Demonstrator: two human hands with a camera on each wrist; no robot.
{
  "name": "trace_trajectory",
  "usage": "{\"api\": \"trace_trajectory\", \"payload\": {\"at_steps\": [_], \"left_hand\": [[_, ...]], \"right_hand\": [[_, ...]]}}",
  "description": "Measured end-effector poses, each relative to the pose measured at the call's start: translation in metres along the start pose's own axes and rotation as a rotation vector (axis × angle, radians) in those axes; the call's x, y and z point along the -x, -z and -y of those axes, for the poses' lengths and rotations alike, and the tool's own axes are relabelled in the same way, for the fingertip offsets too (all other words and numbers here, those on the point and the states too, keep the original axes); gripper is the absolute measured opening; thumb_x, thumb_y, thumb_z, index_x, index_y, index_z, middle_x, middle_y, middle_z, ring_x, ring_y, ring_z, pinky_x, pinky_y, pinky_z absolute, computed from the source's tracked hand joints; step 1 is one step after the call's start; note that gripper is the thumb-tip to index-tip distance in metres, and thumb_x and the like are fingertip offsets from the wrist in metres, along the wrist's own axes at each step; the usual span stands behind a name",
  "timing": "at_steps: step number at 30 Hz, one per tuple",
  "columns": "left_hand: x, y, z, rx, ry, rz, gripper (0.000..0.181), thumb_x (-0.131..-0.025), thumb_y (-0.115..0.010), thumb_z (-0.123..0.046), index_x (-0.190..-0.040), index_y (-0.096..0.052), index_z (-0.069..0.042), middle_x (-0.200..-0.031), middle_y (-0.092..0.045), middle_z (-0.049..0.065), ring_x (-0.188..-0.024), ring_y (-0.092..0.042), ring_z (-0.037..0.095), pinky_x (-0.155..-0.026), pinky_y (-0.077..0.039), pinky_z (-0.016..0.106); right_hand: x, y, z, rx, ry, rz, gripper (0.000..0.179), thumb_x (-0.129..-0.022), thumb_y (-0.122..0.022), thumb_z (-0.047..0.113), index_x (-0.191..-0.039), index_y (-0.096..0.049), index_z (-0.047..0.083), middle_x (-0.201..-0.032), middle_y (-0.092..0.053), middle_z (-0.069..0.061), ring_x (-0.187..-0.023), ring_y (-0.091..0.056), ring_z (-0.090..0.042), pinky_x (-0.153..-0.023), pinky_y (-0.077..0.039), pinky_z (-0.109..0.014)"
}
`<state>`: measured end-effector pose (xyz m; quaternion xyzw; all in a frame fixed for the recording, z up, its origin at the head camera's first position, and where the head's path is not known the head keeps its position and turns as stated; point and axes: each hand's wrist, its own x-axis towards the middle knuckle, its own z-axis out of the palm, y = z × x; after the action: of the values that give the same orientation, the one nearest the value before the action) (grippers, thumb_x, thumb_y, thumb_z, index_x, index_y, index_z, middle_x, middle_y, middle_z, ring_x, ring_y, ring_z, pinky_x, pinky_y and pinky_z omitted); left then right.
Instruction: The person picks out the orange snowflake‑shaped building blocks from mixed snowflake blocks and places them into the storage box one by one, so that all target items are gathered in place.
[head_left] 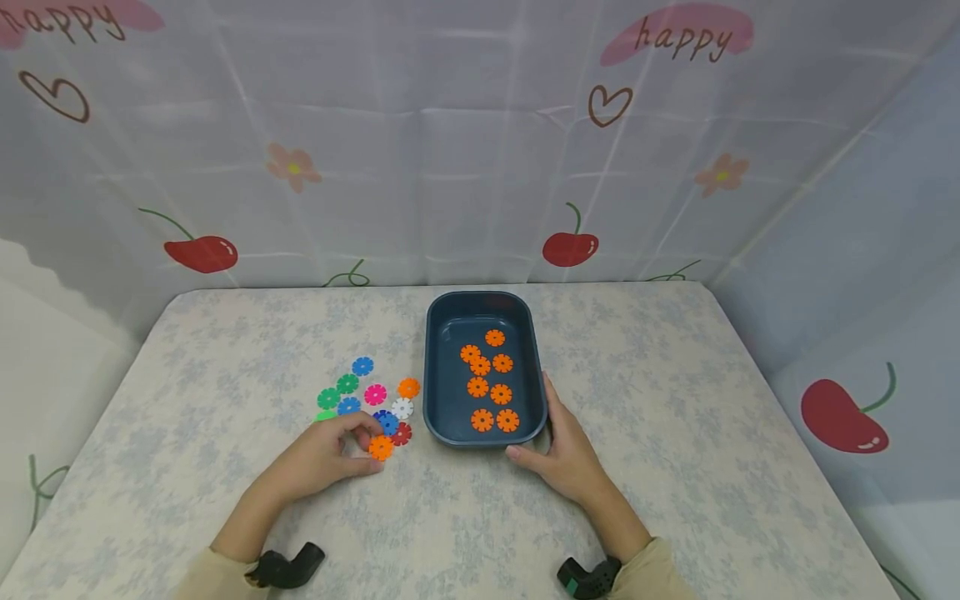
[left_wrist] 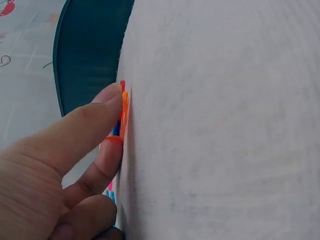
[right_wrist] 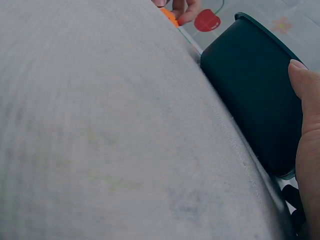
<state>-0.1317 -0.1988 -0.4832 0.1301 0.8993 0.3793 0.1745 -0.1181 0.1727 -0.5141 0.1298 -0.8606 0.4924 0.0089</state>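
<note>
At the near edge of a loose group of colored discs, my left hand (head_left: 324,457) pinches an orange notched plastic disc (head_left: 381,447) between thumb and forefinger. The left wrist view shows that orange disc (left_wrist: 125,115) low against the tabletop. Close beside it lie a blue disc (head_left: 387,422) and a red disc (head_left: 402,434). My right hand (head_left: 564,450) grips the near right corner of a dark blue rectangular tray (head_left: 435,433), its thumb at the near wall and its fingers along the right side. Several orange discs (head_left: 501,394) lie inside the tray.
More discs spread left of the tray: pink (head_left: 376,394), white (head_left: 402,407), green (head_left: 328,398), blue (head_left: 363,367) and another orange disc (head_left: 408,388). A pale patterned cloth covers the table (head_left: 675,400). Behind it hangs a printed curtain (head_left: 465,167).
</note>
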Motion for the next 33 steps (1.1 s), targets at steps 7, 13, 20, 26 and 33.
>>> {"api": "trace_trajectory", "payload": {"at_steps": [7,13,20,26,33], "left_hand": [[-0.0001,-0.0012,-0.0035,-0.007,0.016,-0.025,0.03,-0.082,-0.082,-0.022,-0.107,-0.067,-0.027,-0.087,-0.061,-0.006,-0.069,-0.05,0.016,-0.061,-0.044,0.024],[0.0002,-0.0029,-0.003,0.003,0.012,-0.015,0.038,-0.08,-0.084,-0.027,-0.114,-0.067,-0.027,-0.09,-0.061,-0.006,-0.07,-0.05,0.015,-0.059,-0.043,0.024],[-0.0008,-0.0072,-0.0049,-0.037,0.028,-0.051,0.031,-0.08,-0.084,-0.026,-0.107,-0.068,-0.028,-0.087,-0.061,-0.007,-0.059,-0.045,0.015,-0.055,-0.04,0.025],[0.0005,-0.0091,-0.0067,-0.05,0.05,-0.075,0.028,-0.08,-0.084,-0.027,-0.103,-0.068,-0.031,-0.087,-0.061,-0.008,-0.059,-0.045,0.015,-0.055,-0.04,0.025],[0.0016,-0.0098,-0.0057,-0.076,-0.017,-0.091,0.033,-0.081,-0.083,-0.028,-0.112,-0.069,-0.031,-0.09,-0.062,-0.011,-0.064,-0.046,0.012,-0.056,-0.04,0.023]], "right_hand": [[0.0005,0.0,-0.0004,0.005,0.013,0.008,0.116,-0.081,-0.083,0.035,-0.159,0.003,0.032,-0.167,-0.014,0.004,-0.152,-0.022,-0.021,-0.118,-0.022,-0.021],[-0.0002,-0.0002,-0.0006,0.0,0.024,0.003,0.116,-0.08,-0.083,0.034,-0.16,0.0,0.027,-0.166,-0.015,0.004,-0.152,-0.022,-0.021,-0.118,-0.023,-0.024],[-0.0008,0.0001,-0.0015,-0.008,0.031,0.003,0.116,-0.08,-0.084,0.031,-0.16,0.0,0.029,-0.166,-0.015,0.004,-0.152,-0.022,-0.021,-0.118,-0.022,-0.022],[-0.0003,0.0006,0.0003,-0.001,0.03,0.007,0.116,-0.081,-0.083,0.032,-0.16,0.001,0.031,-0.166,-0.015,0.005,-0.152,-0.023,-0.02,-0.118,-0.024,-0.023],[-0.0001,0.0003,-0.0003,0.007,0.033,0.009,0.115,-0.081,-0.082,0.033,-0.16,0.001,0.028,-0.166,-0.016,0.004,-0.152,-0.024,-0.021,-0.119,-0.025,-0.024]]}}
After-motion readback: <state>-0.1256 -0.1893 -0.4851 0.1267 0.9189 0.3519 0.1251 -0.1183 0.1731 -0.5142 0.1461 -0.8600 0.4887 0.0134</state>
